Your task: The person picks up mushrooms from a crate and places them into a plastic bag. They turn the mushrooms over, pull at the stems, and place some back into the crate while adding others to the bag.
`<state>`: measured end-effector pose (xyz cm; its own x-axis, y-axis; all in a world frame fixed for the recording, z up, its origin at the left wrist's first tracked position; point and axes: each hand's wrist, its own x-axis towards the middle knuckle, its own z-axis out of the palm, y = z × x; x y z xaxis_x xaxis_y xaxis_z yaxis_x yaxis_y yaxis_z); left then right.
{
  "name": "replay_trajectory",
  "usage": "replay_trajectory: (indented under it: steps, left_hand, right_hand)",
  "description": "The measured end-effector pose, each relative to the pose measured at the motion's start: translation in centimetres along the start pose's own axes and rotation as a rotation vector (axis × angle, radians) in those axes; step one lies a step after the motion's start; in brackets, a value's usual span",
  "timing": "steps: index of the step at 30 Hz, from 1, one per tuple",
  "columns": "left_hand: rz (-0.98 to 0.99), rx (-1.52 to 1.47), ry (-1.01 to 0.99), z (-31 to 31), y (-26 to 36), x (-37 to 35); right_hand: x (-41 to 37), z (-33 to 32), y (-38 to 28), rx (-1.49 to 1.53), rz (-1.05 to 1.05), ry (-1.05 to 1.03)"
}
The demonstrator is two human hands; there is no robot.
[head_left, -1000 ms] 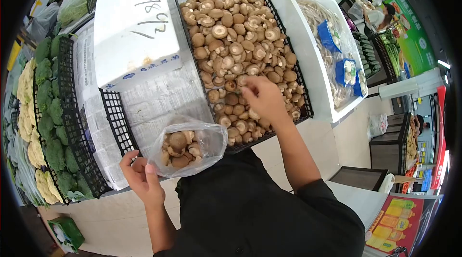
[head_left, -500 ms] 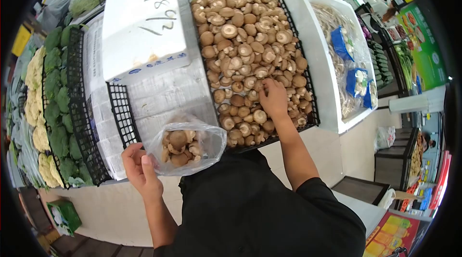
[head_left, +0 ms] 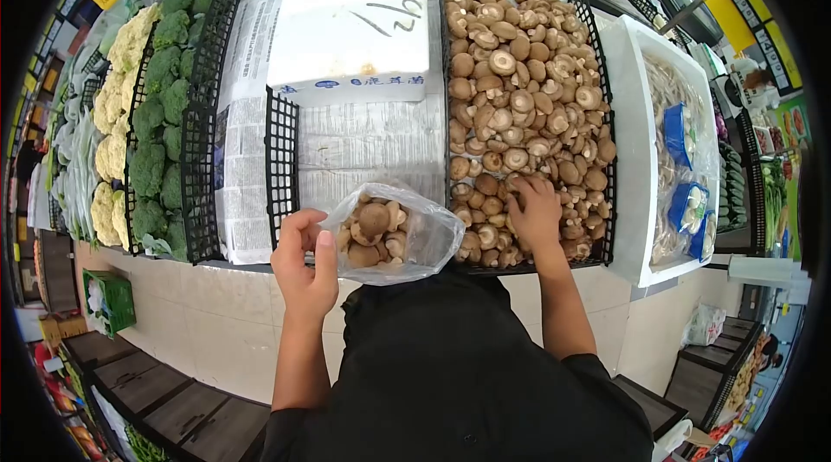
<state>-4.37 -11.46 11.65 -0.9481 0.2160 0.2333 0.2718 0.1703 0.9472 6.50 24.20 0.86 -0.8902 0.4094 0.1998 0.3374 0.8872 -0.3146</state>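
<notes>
My left hand (head_left: pixel 306 263) grips the rim of a clear plastic bag (head_left: pixel 437 232), with thumb and fingers closed on its left side. Brown shiitake mushrooms (head_left: pixel 374 219) lie inside the bag, whose mouth gapes upward. My right hand (head_left: pixel 537 213) is down in the near part of a black crate heaped with loose shiitake mushrooms (head_left: pixel 519 98). Its fingers curl around a mushroom (head_left: pixel 518 200), which they partly hide. The bag sits just left of this crate, over the counter's front edge.
A white foam box (head_left: pixel 351 29) with handwriting stands on newspaper (head_left: pixel 368 146) left of the mushrooms. To the right, another foam box (head_left: pixel 640 202) holds packaged mushrooms. Broccoli (head_left: pixel 156 168) and cauliflower (head_left: pixel 112 107) fill the left side. A green crate (head_left: pixel 108 302) rests on the floor.
The view has turned, shifting the counter rightward in the picture. My right hand has moved nearer to my body within the mushroom heap. My left hand still holds the bag.
</notes>
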Motion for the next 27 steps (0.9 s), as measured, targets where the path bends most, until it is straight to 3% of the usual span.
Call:
replay_trajectory:
  steps: [10, 13, 16, 20, 23, 26, 27]
  left_hand:
    - [0.003, 0.031, -0.003, -0.8, -0.5, -0.6]
    - [-0.014, 0.041, 0.045, -1.0, 0.0, -0.6]
    - [0.293, 0.383, 0.129, -1.4, 1.2, 0.7]
    - [0.488, 0.376, -0.003, 0.0, 4.2, 2.2]
    - [0.478, 0.258, -0.310, 2.7, 6.8, 2.5]
    - [0.405, 0.209, -0.428, 4.8, 7.6, 2.1]
    - [0.504, 0.229, -0.417, 5.2, 7.3, 2.2]
  right_hand:
    - [-0.5, -0.5, 0.6, 0.128, -0.042, -0.050]
    - [-0.5, -0.8, 0.4, 0.178, 0.034, 0.039]
    - [0.1, -1.9, -1.4, 0.590, 0.137, 0.133]
    - [1.0, -6.3, -8.1, 1.297, 0.168, 0.075]
    - [0.9, -8.0, -12.3, 1.587, -0.018, -0.012]
    - [0.8, -8.6, -15.3, 1.805, -0.137, -0.086]
    - [0.6, -8.6, -15.9, 1.833, -0.126, -0.099]
